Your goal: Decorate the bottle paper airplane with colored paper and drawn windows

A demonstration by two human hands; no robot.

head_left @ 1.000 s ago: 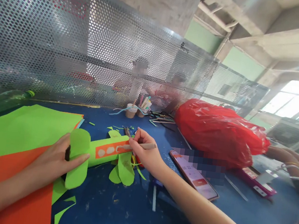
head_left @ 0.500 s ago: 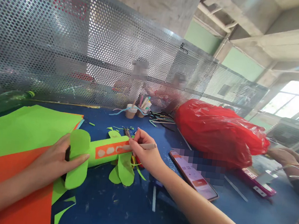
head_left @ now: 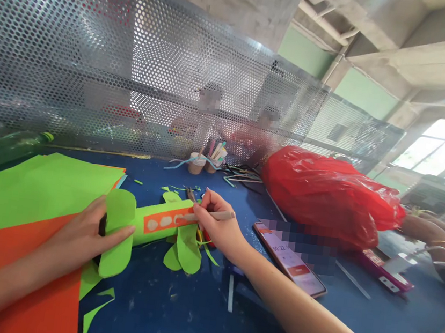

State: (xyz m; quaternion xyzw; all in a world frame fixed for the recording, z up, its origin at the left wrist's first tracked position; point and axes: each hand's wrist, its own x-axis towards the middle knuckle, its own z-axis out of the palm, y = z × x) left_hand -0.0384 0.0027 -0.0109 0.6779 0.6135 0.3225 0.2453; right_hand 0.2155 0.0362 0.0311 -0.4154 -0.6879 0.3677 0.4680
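A green paper tube craft [head_left: 146, 224] with an orange strip of white dots lies on the blue table [head_left: 188, 313]. My left hand [head_left: 82, 236] grips its near end, thumb pressed on a green paper flap [head_left: 117, 234]. My right hand [head_left: 219, 225] is closed on a pen [head_left: 216, 215], whose tip rests on the orange strip. Green paper wing shapes [head_left: 186, 248] hang from the tube's underside.
Green and orange paper sheets [head_left: 18, 206] lie at the left. A phone [head_left: 290, 261], a red plastic bag [head_left: 324, 195] and cups of pens [head_left: 204, 163] sit beyond. Another person's hands [head_left: 433, 230] work at the right. A perforated metal screen [head_left: 137, 69] backs the table.
Hardly anything has moved; the view has shifted slightly and both hands stay on the tube and the pen.
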